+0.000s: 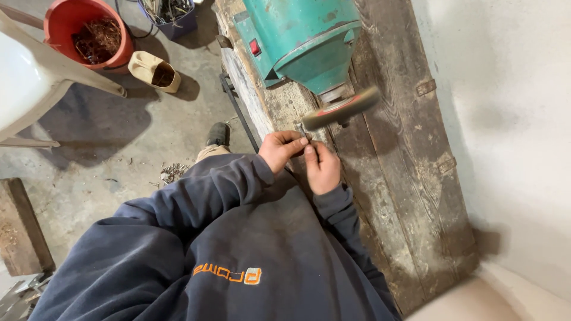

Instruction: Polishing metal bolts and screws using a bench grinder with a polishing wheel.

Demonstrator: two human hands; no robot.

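Observation:
A small thin metal piece (301, 129) is pinched between both my hands, its tip just below the blurred grinding wheel (342, 107) of a teal bench grinder (303, 38). My left hand (282, 148) grips it from the left with fingers closed. My right hand (321, 167) holds it from below, thumb and fingers closed on it. The grinder stands on a worn wooden bench (404, 178). My dark blue sleeves fill the lower part of the view.
A red bucket (89, 32) with metal scraps, a tan scoop-shaped container (156, 71) and a dark crate (171, 15) sit on the concrete floor at left. A white plastic chair (30, 77) stands far left. A white wall (511, 119) borders the bench on the right.

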